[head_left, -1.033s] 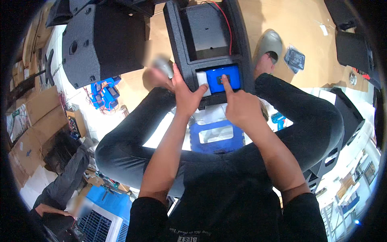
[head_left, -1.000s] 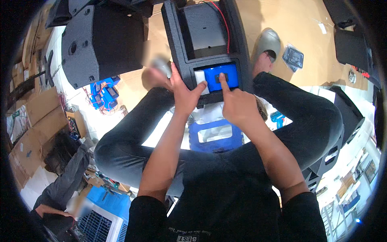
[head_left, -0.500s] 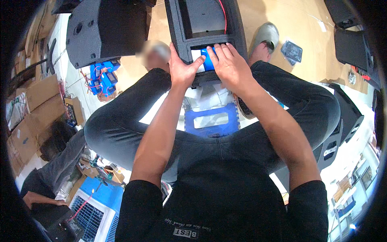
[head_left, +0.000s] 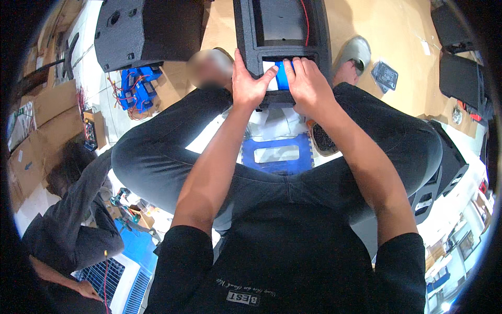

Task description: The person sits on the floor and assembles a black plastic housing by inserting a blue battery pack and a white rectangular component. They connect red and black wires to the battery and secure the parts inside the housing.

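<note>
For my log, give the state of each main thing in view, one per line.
Left hand: spread, thumb at the white piece
Right hand: laid partly over the blue pack
Black case: open, interior exposed
Blue pack: inside the black case, partly covered
White piece: inside too, left of the blue pack
Red wire: inside the black case, connection unclear
Wired blue packs: clustered, outside the black case

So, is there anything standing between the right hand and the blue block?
Nothing visible: the right hand lies over the blue block. The left hand has its thumb at the white piece beside it.
</note>
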Motion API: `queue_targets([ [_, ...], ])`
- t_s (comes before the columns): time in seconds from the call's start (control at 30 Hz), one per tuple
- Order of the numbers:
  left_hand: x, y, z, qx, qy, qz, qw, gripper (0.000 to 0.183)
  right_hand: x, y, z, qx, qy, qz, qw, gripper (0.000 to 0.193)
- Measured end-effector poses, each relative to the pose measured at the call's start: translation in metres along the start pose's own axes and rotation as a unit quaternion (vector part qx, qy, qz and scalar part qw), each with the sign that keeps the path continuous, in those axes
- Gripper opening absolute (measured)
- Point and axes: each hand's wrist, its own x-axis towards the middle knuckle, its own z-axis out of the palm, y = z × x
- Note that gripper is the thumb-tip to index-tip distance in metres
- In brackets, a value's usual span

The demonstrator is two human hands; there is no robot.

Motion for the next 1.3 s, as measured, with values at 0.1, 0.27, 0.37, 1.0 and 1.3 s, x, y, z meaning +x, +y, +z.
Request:
queue_targets([
  [0.1, 0.001, -0.004, 0.002, -0.012, 0.015, 0.014, 1.000, 0.125, -0.002, -0.005, 0.002, -0.003, 0.038, -0.002, 0.999, 0.101],
  [0.27, 0.005, -0.015, -0.001, -0.026, -0.042, 0.020, 0.999, 0.144, -0.002, -0.006, 0.001, 0.029, -0.002, 0.012, 1.000, 0.105],
  [0.37, 0.011, -0.019, -0.009, -0.065, -0.097, 0.050, 0.992, 0.147, -0.001, -0.005, -0.001, 0.056, -0.063, 0.033, 0.996, 0.112],
  [1.0, -0.002, 0.022, -0.032, -0.076, -0.146, -0.009, 0.986, 0.150, -0.004, -0.005, -0.001, 0.051, -0.100, 0.060, 0.992, 0.110],
  [1.3, -0.006, 0.006, -0.015, -0.067, -0.094, 0.000, 0.993, 0.157, -0.007, -0.005, 0.000, 0.061, -0.088, 0.065, 0.992, 0.113],
])
